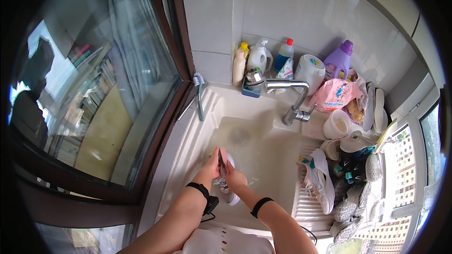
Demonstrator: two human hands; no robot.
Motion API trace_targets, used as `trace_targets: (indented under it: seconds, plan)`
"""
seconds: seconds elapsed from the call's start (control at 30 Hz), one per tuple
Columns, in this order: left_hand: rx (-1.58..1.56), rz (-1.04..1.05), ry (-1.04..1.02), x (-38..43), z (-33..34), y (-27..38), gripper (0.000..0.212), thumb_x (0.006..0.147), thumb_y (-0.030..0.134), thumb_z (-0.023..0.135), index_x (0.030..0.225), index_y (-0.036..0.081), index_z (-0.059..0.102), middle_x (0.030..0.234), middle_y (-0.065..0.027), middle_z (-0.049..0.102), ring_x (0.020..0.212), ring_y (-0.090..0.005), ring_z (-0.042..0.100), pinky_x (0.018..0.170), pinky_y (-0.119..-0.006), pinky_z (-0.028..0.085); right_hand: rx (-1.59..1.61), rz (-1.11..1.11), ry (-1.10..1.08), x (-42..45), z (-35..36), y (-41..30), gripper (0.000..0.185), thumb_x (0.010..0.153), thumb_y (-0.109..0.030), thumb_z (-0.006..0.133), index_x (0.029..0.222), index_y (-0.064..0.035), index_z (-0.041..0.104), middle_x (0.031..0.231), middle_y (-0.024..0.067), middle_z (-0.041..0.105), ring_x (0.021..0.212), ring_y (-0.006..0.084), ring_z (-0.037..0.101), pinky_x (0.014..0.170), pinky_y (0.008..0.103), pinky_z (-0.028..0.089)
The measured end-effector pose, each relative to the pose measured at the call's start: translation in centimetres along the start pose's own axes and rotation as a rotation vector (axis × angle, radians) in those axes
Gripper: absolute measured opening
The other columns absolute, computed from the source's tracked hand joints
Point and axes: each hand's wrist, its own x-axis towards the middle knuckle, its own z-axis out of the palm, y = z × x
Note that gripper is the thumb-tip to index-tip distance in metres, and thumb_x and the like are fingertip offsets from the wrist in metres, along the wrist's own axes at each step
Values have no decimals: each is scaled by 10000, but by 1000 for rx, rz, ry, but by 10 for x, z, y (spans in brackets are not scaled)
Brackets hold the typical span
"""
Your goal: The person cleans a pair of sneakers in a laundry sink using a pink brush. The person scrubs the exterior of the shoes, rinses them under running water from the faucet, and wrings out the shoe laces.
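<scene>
Both my hands are together over the left part of the white laundry sink (282, 160). My left hand (212, 165) and my right hand (236, 178) press on a flat pinkish-grey piece (222, 158), held between them. It may be an insole, but the fingers hide much of it. Directly beneath lies a white lace-up sneaker (231, 197), partly covered by my hands and wrists. Shallow cloudy water (243, 141) stands in the basin around the shoe.
A chrome faucet (295, 104) rises at the back. Pink-and-white sneakers (317, 180) rest on the ribbed washboard, with several shoes (353, 197) beyond. Detergent bottles (257, 56), a plastic tub (337, 123) and a scrub brush (200, 95) line the edges. A framed glass window (141, 77) borders the left.
</scene>
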Motion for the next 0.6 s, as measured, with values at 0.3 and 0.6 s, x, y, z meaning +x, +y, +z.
trace_targets:
  seconds: [0.3,0.6]
  plan:
    - [-119,-45,-97,-10,-3,14,917,629,806,393,1091,19,487,984,-106,541,880,-226,509,840,-388,370,-89,-39,-189,-63,-18,21,424,903,-290,314,1320,-212,323,895,191,610,782,382,588,670,474,455]
    - [152,11,10,-18,15,13,820,705,714,436,1150,26,485,1094,-142,554,974,-275,529,897,-403,376,95,-76,93,40,5,31,396,886,-283,337,1271,-229,413,964,166,607,877,350,579,745,441,459]
